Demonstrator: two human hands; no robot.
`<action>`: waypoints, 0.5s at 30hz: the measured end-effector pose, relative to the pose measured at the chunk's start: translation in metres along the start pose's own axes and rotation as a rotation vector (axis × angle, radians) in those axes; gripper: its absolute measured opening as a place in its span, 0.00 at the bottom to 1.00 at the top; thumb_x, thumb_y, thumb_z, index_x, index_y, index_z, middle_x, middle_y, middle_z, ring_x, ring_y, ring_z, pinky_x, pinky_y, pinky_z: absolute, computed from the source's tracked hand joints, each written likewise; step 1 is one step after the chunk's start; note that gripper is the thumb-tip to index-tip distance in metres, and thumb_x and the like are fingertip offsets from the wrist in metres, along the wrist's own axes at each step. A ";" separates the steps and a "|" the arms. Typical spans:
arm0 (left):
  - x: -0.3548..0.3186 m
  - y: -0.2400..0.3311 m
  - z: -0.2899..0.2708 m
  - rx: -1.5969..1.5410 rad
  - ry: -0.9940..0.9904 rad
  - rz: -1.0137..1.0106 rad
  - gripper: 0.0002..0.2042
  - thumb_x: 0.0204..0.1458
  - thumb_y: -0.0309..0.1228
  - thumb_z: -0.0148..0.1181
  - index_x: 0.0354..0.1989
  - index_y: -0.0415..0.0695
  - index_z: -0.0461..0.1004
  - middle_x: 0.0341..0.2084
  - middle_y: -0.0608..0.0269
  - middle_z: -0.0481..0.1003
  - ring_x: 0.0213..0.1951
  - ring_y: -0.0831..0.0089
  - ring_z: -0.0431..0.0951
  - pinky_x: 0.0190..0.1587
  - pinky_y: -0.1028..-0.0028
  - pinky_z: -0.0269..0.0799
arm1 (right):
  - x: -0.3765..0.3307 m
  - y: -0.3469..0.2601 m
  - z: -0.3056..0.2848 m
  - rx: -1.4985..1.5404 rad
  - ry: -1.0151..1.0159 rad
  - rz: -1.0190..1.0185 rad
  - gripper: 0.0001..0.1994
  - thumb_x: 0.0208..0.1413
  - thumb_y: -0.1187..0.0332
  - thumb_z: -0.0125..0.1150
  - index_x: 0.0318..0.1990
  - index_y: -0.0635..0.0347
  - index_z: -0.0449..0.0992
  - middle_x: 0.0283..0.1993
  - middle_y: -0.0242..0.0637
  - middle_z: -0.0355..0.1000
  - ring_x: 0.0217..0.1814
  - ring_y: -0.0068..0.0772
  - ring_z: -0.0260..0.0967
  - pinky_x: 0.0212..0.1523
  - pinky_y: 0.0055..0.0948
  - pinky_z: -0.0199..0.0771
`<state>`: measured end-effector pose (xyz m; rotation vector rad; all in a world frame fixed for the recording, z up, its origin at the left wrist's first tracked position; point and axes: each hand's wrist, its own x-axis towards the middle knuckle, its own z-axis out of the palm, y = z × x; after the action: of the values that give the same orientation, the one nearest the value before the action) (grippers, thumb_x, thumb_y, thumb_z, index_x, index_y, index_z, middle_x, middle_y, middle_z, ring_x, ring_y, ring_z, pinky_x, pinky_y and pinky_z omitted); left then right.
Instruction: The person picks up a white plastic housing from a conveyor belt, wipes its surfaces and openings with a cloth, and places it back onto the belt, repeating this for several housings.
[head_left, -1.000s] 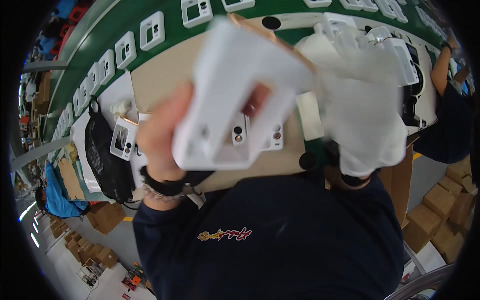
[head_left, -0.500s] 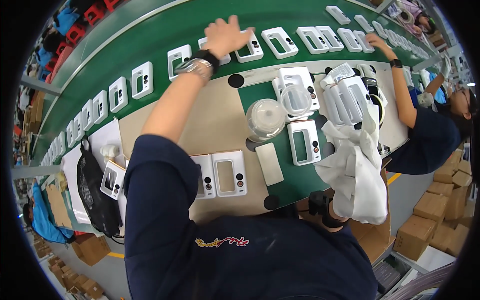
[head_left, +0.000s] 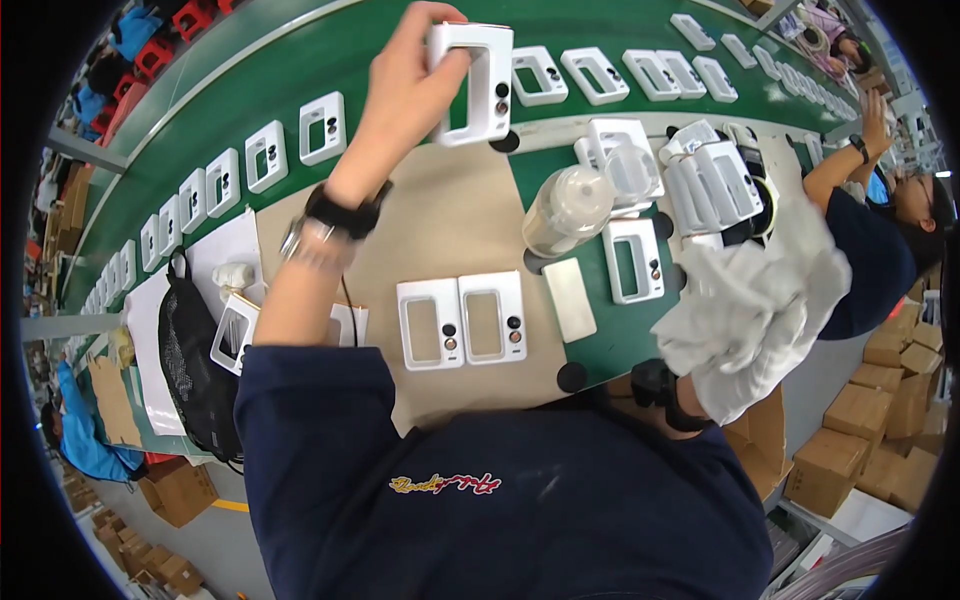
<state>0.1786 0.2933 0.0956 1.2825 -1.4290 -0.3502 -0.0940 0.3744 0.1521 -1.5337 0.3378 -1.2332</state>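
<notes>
My left hand point(head_left: 402, 95) grips a white plastic housing point(head_left: 495, 65), a rectangular frame with a large opening and two small round parts, one black and one copper. It is raised at the near edge of the green belt, with my thumb in the opening. Below it, two similar housings point(head_left: 447, 300) lie side by side on the beige mat point(head_left: 380, 240). A crumpled white cloth point(head_left: 755, 310) covers my right hand and moves with it. Only the wrist point(head_left: 690, 400) with a black strap shows; the fingers are hidden.
More housings point(head_left: 322, 125) line the green belt point(head_left: 250, 80). Right of the mat stand a clear plastic jar point(head_left: 568, 215), a white block point(head_left: 570, 300), another housing point(head_left: 650, 250) and a pile of white parts point(head_left: 715, 185). A black bag point(head_left: 190, 350) lies left. A co-worker point(head_left: 870, 230) stands at right.
My left hand has taken a housing from the belt and drawn it nearer. My right hand has shifted right with the cloth. The co-worker's hand has left the belt.
</notes>
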 end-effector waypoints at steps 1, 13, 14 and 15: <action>-0.022 0.025 -0.010 -0.218 0.005 -0.089 0.16 0.45 0.25 0.46 0.45 0.45 0.58 0.12 0.69 0.64 0.13 0.84 0.62 0.12 0.84 0.51 | 0.010 0.010 0.013 -0.096 -0.037 -0.059 0.28 0.53 0.62 0.44 0.54 0.73 0.42 0.38 0.70 0.60 0.21 0.47 0.67 0.12 0.31 0.66; -0.175 0.098 -0.065 -0.587 -0.070 -0.307 0.32 0.35 0.23 0.46 0.54 0.35 0.46 0.27 0.62 0.68 0.20 0.85 0.65 0.22 0.87 0.59 | 0.011 0.062 0.105 -0.347 0.011 0.117 0.12 0.43 0.68 0.57 0.36 0.64 0.70 0.31 0.38 0.69 0.30 0.27 0.65 0.30 0.19 0.64; -0.176 0.098 -0.063 -0.499 -0.007 -0.263 0.33 0.34 0.22 0.46 0.54 0.35 0.46 0.29 0.61 0.68 0.21 0.85 0.65 0.24 0.87 0.59 | 0.012 0.049 0.110 -0.362 0.099 0.210 0.12 0.45 0.69 0.55 0.37 0.67 0.69 0.33 0.36 0.68 0.32 0.24 0.64 0.32 0.17 0.63; -0.178 0.101 -0.058 -0.414 0.049 -0.219 0.33 0.32 0.21 0.46 0.54 0.35 0.46 0.30 0.61 0.67 0.23 0.84 0.66 0.26 0.87 0.59 | 0.010 0.041 0.111 -0.382 0.191 0.304 0.13 0.47 0.69 0.52 0.38 0.69 0.68 0.34 0.35 0.68 0.34 0.21 0.63 0.33 0.15 0.63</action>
<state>0.1387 0.5023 0.1017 1.0967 -1.1025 -0.7172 0.0173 0.4136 0.1366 -1.6089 0.9420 -1.1149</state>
